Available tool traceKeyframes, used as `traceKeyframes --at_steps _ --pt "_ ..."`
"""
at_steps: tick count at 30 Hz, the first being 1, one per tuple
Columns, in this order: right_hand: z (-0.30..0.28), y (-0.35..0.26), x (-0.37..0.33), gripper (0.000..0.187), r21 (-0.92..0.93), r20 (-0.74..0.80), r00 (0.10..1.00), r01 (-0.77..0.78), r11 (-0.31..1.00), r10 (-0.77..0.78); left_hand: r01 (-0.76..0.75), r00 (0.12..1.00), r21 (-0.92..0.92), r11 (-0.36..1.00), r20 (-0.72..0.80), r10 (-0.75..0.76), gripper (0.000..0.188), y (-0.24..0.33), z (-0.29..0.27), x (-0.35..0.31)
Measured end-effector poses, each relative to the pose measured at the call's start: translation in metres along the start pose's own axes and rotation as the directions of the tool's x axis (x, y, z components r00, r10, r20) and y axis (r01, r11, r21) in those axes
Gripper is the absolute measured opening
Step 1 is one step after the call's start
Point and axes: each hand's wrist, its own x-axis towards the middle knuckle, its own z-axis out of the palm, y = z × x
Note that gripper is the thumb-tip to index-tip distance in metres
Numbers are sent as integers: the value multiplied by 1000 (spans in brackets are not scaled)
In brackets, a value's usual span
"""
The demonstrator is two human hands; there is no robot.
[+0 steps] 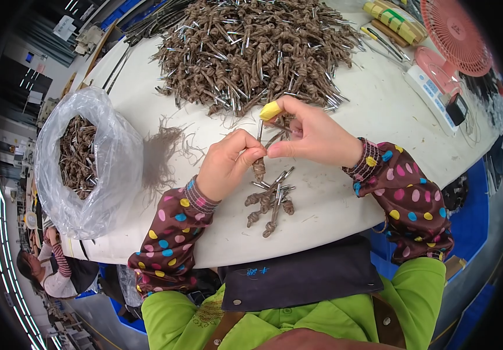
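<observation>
My left hand point(228, 160) pinches a brown knotted cord point(259, 170) between thumb and fingers; its knot hangs below the fingertips and a silver metal tip point(260, 129) points up. Close against it, my right hand point(315, 133) is curled, thumb meeting the left thumb. A yellow finger cover point(270, 111) on its index finger is at the top of the metal tip. Dark thin strands or a slim tool show inside the right hand; which, I cannot tell. Just below both hands lies a small group of knotted cords point(271, 201) with silver tips.
A large heap of knotted cords point(251, 52) covers the far table. At left stands a clear plastic bag point(120, 157) holding more, beside loose brown fibres point(164, 149). A power strip point(432, 96), pink fan point(455, 32) and pens point(382, 41) are far right. Another person point(53, 268) sits far left.
</observation>
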Motion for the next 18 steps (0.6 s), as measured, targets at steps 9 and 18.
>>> traceKeyframes --at_steps 9,18 --pt "5 17 3 23 -3 -17 996 85 996 -85 -28 998 -59 998 -57 24 7 5 -1 3" --pt "9 7 2 19 -204 -372 928 -52 978 -28 -467 801 727 503 107 589 18 19 2 6"
